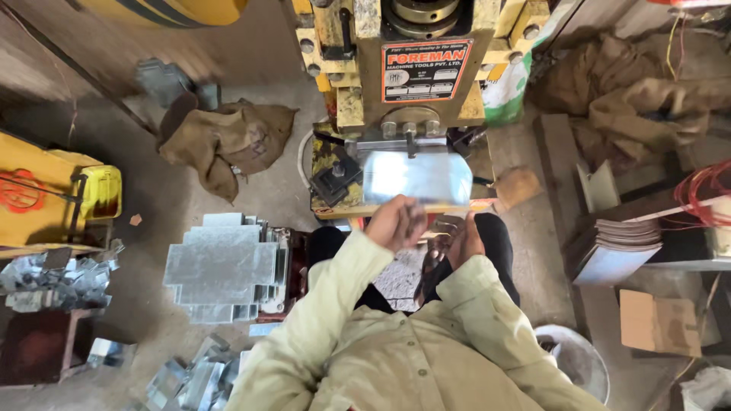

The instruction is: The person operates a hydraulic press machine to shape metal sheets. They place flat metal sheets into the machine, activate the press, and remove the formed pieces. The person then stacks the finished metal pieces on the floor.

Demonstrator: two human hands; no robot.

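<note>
Here, nearest the camera, two pale olive sleeves (396, 342) rise from the bottom edge toward twelve o'clock. The left hand (396, 222) is curled closed at the near edge of a shiny metal sheet (417, 177), apparently pinching it (motion blur hides the fingertips). The right hand (464, 237) lies just beside it at about three o'clock, lower, over the person's dark lap; whether it is open or closed around anything cannot be told. The sheet lies flat on the bed of a yellow press machine (411, 68), directly under the ram, at twelve o'clock from the hands. At nine o'clock from the left hand a stack of cross-shaped cut metal blanks (221, 266) rests on the floor, with loose metal offcuts (190, 377) at seven o'clock. At four o'clock from the right hand stands a grey bucket (590, 365). Farther out, a brown sack (228, 141) lies crumpled at ten o'clock, a yellow container (99, 190) sits beyond the blanks, and at three o'clock a pile of flat plates (620, 247) lies on a low shelf.
</note>
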